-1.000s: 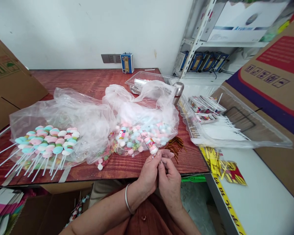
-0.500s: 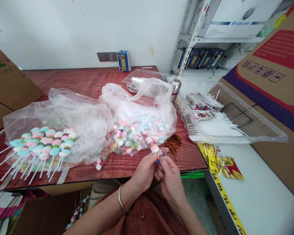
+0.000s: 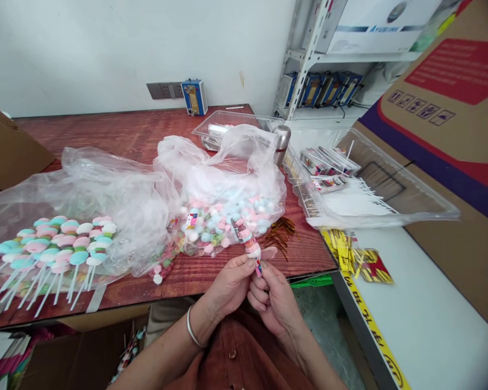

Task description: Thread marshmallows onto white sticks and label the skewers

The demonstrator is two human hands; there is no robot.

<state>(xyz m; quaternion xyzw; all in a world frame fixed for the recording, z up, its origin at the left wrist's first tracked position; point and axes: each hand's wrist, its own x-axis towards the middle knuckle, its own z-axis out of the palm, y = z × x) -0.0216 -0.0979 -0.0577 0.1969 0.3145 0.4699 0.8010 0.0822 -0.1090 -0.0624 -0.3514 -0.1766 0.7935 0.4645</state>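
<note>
Between my hands is a marshmallow skewer [image 3: 250, 241] in a clear printed wrapper, tilted with its top toward the bags. My left hand [image 3: 236, 277] pinches the wrapper just below the marshmallows. My right hand [image 3: 275, 295] has thumb and fingers closed at the wrapper's gathered lower end, so part of that end is hidden. Just beyond my hands, an opened bag of loose pastel marshmallows [image 3: 217, 222] lies on the table. Gold twist ties [image 3: 282, 233] are spread to the right of the skewer.
Unwrapped marshmallow skewers [image 3: 63, 241] lie at left on a plastic bag. A clear tray [image 3: 427, 208] at right holds white sticks and printed wrappers. A steel flask [image 3: 282, 142] stands behind. Yellow twist-tie bundles [image 3: 340, 252] lie on the white surface. An open carton [image 3: 65, 352] is below.
The view has shifted, so the surroundings appear farther left. The wrapper's lower end now shows more between my fingers, and my right hand has moved slightly lower around it.
</note>
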